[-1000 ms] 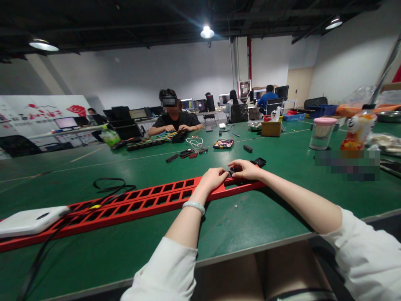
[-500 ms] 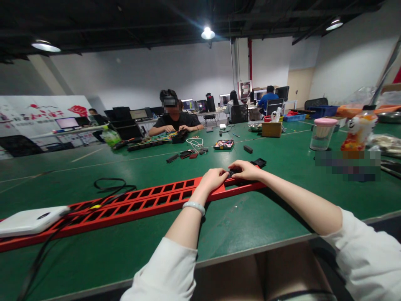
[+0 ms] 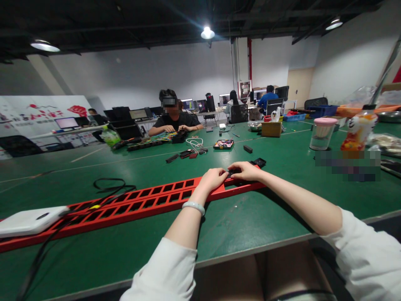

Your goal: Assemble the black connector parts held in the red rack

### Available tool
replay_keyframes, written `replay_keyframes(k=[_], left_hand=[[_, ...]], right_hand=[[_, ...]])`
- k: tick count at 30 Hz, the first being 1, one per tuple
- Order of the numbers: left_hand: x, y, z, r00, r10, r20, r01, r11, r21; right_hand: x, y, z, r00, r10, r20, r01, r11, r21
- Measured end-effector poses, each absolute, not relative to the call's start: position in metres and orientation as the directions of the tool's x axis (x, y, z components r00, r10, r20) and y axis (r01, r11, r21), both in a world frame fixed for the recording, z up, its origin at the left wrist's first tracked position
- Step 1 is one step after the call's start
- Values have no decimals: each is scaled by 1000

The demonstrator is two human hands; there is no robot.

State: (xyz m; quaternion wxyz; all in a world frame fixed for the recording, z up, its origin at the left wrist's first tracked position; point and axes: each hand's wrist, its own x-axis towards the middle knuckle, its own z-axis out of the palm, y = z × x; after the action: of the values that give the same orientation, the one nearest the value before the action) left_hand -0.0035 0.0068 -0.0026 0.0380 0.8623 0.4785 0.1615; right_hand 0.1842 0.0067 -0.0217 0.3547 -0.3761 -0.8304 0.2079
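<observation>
Almost nothing has shifted over the last second: both hands stay where they were at the far end of the long red slotted rail, which suggests a fiddly fitting step is being worked on the spot rather than a reach or a carry. The left hand rests curled on top of the rail, its fingers bent down against a small black part. The right hand meets it from the other side, fingers closed over the same part, so the piece sits pinched between the two hands, on the rail.

Counted: one red rail, one black part in the grip, and one more black piece on the bench just beyond the right fingers. Further beyond the fingers lie a handful of loose dark pieces, too small to number. Far off to the left of the left hand sit one white box and one black cable. One person across the bench works on another rail
</observation>
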Motion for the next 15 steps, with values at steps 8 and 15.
replay_keyframes(k=[8, 15], left_hand=[[-3, 8, -4, 502, 831, 238, 810, -549, 206], [-5, 12, -8, 524, 813, 253, 801, -572, 177]], right_hand=[[179, 1, -20, -556, 651, 517, 582, 749, -317], [178, 0, -22, -550, 634, 544, 603, 752, -266]])
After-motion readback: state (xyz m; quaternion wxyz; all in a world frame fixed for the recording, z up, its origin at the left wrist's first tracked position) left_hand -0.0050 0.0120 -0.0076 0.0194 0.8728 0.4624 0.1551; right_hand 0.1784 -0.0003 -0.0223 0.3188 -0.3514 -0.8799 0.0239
